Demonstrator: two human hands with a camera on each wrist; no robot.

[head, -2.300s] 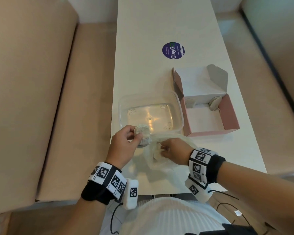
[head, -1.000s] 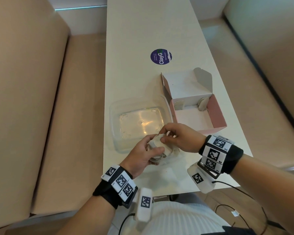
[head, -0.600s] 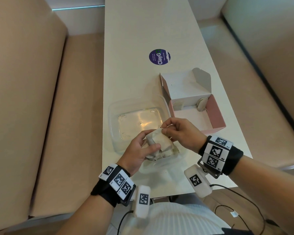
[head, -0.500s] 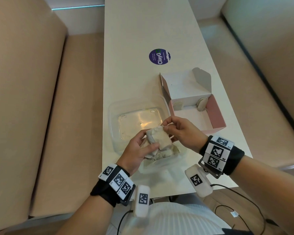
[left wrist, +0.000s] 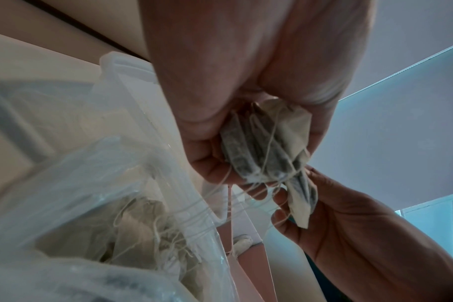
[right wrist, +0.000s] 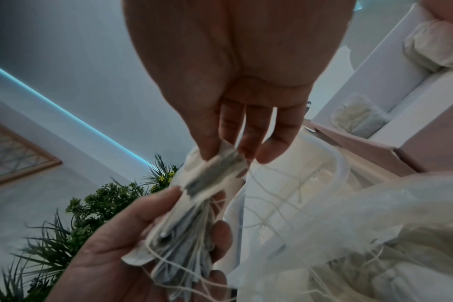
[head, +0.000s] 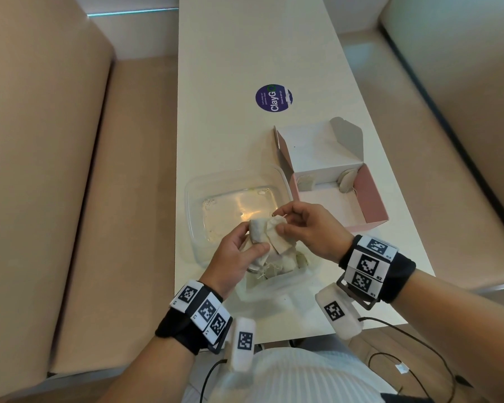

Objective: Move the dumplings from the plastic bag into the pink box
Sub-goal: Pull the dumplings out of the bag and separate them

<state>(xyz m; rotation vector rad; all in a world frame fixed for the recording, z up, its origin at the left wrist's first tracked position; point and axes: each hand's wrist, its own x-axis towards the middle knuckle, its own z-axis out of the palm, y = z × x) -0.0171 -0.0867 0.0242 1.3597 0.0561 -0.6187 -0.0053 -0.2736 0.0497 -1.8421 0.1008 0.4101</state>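
The dumplings are flat pale pouches with tangled strings. My left hand grips a bundle of them above the clear plastic bag, which lies on the table's near edge with more pouches inside. My right hand pinches the top edge of one dumpling in that bundle between thumb and fingers. Strings trail from the bundle down into the bag. The pink box stands open to the right with two dumplings against its far wall.
A clear plastic container sits just beyond my hands, left of the box. A round purple sticker is farther up the narrow white table. Beige benches flank the table on both sides.
Both hands have risen from the bag with the bundle of dumplings. My right hand has shifted its pinch onto one pouch at the bundle's top.
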